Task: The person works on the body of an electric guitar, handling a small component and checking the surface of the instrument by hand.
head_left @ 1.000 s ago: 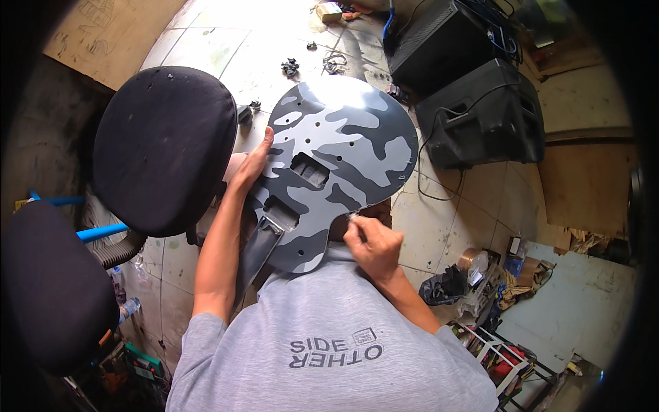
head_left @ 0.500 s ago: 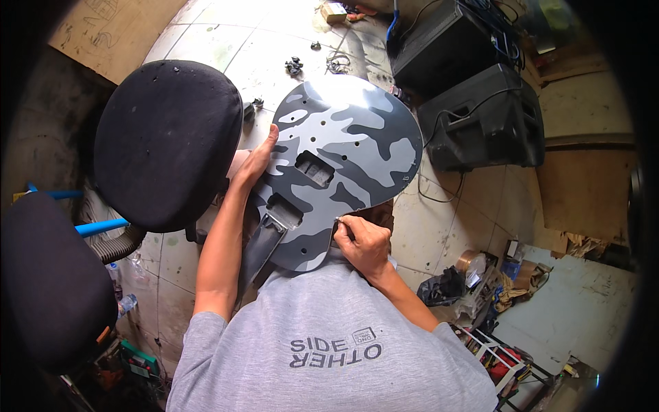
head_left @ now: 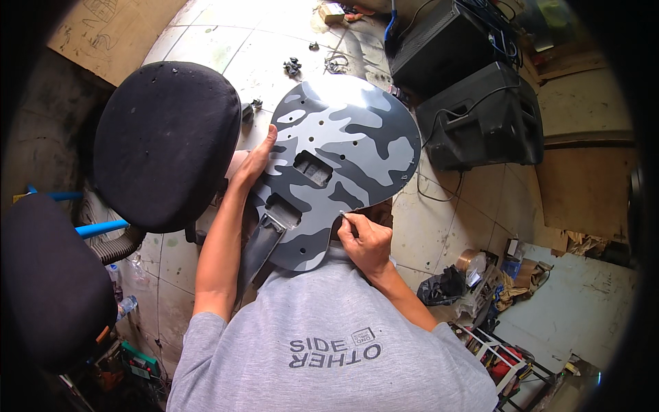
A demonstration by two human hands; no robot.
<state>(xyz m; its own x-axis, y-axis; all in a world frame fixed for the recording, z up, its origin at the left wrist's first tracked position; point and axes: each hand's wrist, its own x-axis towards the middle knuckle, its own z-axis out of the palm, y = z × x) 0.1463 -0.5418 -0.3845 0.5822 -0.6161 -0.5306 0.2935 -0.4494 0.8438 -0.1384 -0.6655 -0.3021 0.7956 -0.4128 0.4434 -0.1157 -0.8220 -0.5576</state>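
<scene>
An electric guitar body (head_left: 371, 154) with a grey, white and black camouflage surface lies in front of me, with its dark neck (head_left: 259, 248) pointing toward my lower left. It has two rectangular cut-outs and several small holes. My left hand (head_left: 255, 163) is closed on the body's left edge, thumb resting on the top face. At the inward curve of the right edge, my right hand (head_left: 367, 242) is pinched, its fingertips around a small thing with a pale tip. That tip touches the edge; the rest is hidden by the fingers.
A round black padded seat (head_left: 168, 147) stands close on the left, with another black cushion (head_left: 55, 281) nearer. Two black speaker cabinets (head_left: 480, 120) with cables are at the right. Black scraps (head_left: 292, 66) lie on the tiled floor (head_left: 206, 38). Clutter and a rack (head_left: 504, 360) fill the lower right.
My right hand has slid a short way up and to the right along the guitar body's edge. My left hand keeps its hold in the same place.
</scene>
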